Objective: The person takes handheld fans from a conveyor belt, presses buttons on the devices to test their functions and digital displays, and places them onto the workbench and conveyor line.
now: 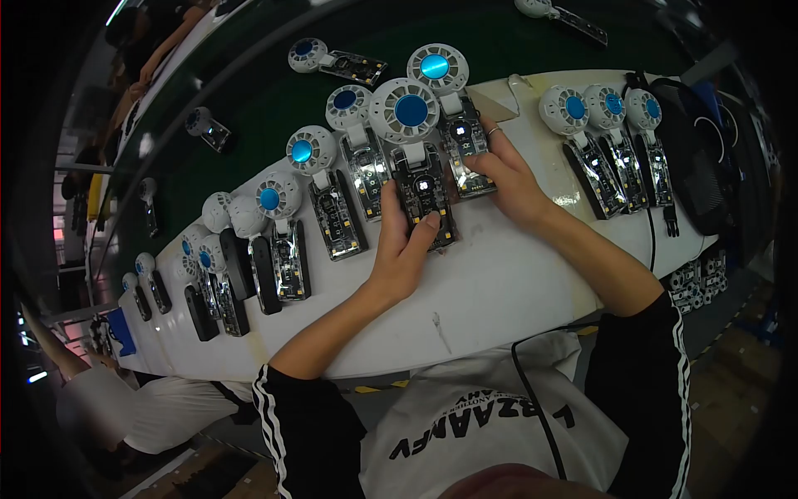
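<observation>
The near fan, in the left fingers, has a round white head with slatted vents and a blue disc at its centre, joined by a white neck to a clear handle that shows a dark circuit board with small yellowish parts and a glowing white light. The far fan, in the right fingers, looks alike, its disc a brighter blue. Both point head outward, leaning slightly left, side by side.

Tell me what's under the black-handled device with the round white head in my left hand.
White tabletop shows past its lower end; whatever lies directly beneath the device and your left hand is covered.
</observation>
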The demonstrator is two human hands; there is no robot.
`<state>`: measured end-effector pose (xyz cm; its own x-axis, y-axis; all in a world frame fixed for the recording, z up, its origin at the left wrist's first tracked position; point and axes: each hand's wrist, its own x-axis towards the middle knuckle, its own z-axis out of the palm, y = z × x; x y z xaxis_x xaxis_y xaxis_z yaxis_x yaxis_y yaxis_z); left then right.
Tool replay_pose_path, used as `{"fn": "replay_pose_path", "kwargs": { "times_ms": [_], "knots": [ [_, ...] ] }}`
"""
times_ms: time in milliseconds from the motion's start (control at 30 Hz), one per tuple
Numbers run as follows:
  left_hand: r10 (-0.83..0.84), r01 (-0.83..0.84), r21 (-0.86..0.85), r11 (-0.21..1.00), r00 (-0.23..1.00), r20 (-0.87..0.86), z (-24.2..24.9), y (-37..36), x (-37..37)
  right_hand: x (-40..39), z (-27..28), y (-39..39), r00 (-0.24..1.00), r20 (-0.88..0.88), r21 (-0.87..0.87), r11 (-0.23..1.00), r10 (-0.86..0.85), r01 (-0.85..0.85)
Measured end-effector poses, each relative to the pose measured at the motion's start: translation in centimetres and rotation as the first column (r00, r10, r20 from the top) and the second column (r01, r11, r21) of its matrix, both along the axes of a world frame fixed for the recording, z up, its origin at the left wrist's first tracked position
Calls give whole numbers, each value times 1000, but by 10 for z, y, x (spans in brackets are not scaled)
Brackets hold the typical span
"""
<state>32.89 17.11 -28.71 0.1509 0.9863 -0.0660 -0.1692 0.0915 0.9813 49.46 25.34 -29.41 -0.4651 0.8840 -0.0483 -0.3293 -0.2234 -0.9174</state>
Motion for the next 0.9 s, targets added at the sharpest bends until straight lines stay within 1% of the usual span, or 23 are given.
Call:
{"fn": "replay_pose_path", "kwargs": {
  "times_ms": [67,133,267,333,467,533,667,767,867,900],
  "knots": [
    [11,-11,10,1000,1000,1,1,0,-1,-1,1,1,1000,0,4,1000,0,0],
    [-30,30,-29,999,999,16,3,0,-2,-1,1,0,1000,8,10,1000,5,-5],
    [-39,39,-10,999,999,12,4,1,-1,-1,-1,2,1000,24,15,1000,-16,16],
    [-25,26,-24,999,999,44,4,1,-1,0,-3,2,999,44,9,1000,5,-5],
    [-38,38,-18,999,999,-5,2,0,-3,0,4,-2,1000,7,-25,999,20,-20],
    [-33,35,-44,998,998,45,7,-1,-1,0,3,-1,1000,8,-4,1000,-13,13],
    [-40,40,-32,999,999,1,0,1,-5,0,0,2,1000,-11,-5,1000,18,-18],
    [-72,72,-4,997,997,-26,-3,2,-7,2,3,1,999,-31,-32,999,7,-8],
    [-68,68,48,997,998,8,-1,3,-5,3,-5,4,999,-27,-18,999,41,-41],
    [-50,50,26,998,998,22,-1,3,-5,2,-4,3,999,-31,-20,1000,23,-23]
  ]
}}
